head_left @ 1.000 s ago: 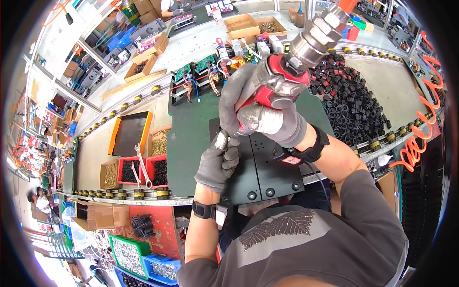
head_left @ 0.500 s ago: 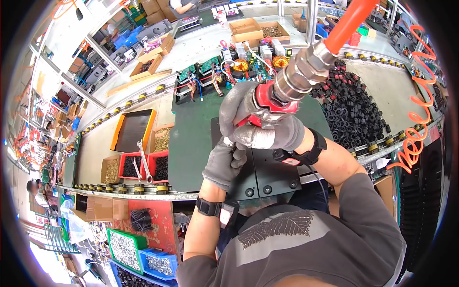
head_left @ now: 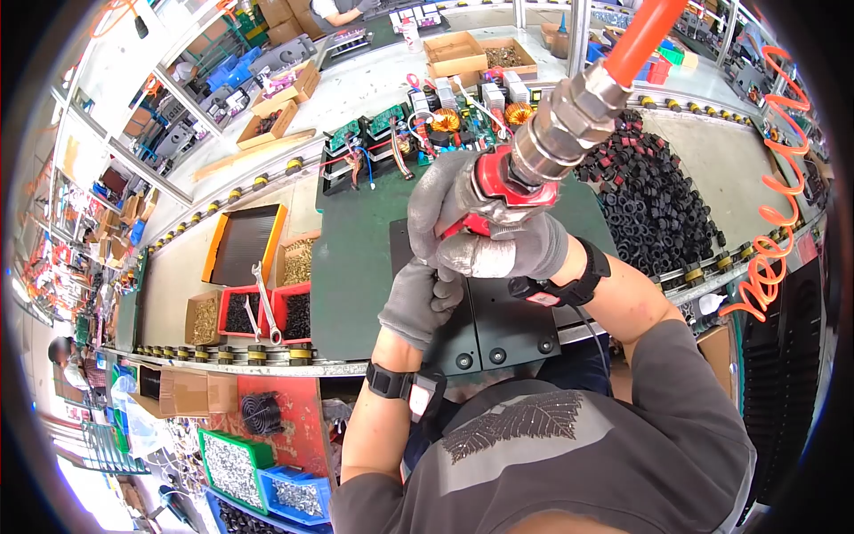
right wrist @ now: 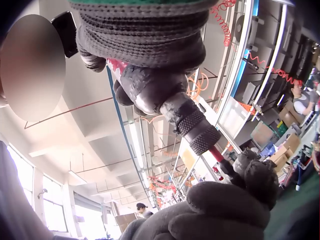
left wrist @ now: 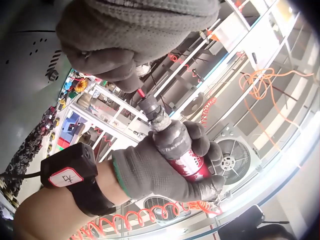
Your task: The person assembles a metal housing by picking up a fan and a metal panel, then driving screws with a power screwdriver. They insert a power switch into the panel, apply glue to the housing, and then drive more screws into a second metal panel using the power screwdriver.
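Observation:
In the head view, my gloved right hand [head_left: 511, 249] grips a red pneumatic screwdriver [head_left: 516, 189], its orange air hose [head_left: 645, 40] rising from the back end. Gloved too, my left hand [head_left: 420, 303] meets the tool's front end, just below the right hand. From the right wrist, a knurled chuck [right wrist: 200, 135] shows with a red-sleeved bit [right wrist: 216, 153] in it. My left thumb and fingers pinch the bit's dark tip; any small part between them is hidden. Under both hands lies a black metal panel [head_left: 516, 311] with round feet at its near edge.
A green work mat [head_left: 356, 267] covers the bench. Circuit boards with coils [head_left: 445, 122] stand behind it. Black plastic rings [head_left: 654, 214] are heaped at right. Wrenches [head_left: 267, 303] lie across red bins of screws [head_left: 240, 311] at left. A coiled orange hose [head_left: 774, 240] hangs right.
Over the first half second, my left hand moved up and right to the screwdriver's tip while the tool's back end shifted left. Since then both hands have hardly moved.

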Action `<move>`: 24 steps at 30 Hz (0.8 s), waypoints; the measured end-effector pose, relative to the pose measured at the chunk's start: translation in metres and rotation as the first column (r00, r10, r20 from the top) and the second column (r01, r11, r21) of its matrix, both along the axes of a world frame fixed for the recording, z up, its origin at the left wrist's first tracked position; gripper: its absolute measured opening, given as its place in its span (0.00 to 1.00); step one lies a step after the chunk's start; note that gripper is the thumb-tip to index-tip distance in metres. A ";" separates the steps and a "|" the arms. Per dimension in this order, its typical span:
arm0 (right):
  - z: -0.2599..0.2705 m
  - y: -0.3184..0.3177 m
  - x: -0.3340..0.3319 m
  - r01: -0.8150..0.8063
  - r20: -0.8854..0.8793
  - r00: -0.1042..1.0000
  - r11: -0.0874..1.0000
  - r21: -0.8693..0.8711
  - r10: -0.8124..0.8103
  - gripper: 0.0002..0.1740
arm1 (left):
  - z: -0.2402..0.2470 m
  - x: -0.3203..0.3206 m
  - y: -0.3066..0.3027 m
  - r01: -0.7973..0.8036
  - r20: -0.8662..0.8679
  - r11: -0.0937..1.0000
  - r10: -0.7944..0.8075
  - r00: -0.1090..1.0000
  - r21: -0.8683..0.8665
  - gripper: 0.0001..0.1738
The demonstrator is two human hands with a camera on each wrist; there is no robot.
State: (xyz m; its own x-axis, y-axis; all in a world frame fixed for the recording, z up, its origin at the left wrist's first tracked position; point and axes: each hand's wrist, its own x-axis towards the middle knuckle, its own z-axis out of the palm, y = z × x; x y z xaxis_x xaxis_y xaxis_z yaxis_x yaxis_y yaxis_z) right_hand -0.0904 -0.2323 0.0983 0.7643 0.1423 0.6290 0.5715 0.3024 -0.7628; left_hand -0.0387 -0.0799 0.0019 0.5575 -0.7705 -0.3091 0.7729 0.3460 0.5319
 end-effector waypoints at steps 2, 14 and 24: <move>-0.005 -0.002 0.008 0.030 0.104 0.994 0.998 -0.062 -0.023 0.18 | -0.001 0.002 -0.001 -0.008 0.058 0.998 0.004 0.998 0.069 0.15; -0.009 0.000 0.033 0.025 -0.093 0.995 1.000 0.018 -0.024 0.17 | -0.035 0.002 0.034 -0.577 0.616 0.390 -0.742 0.264 0.717 0.23; -0.029 0.023 0.097 0.107 -0.168 0.982 0.990 0.093 -0.091 0.09 | -0.085 0.110 0.031 -0.623 0.824 0.593 -0.128 0.553 0.510 0.22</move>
State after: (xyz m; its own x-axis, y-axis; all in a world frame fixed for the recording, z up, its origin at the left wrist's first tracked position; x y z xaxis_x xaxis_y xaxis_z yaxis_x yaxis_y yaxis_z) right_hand 0.0071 -0.2097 0.0692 0.8649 0.0030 0.5019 0.4729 0.3306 -0.8168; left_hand 0.0710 -0.0488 -0.0827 0.9591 -0.2828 -0.0106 -0.0830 -0.3168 0.9448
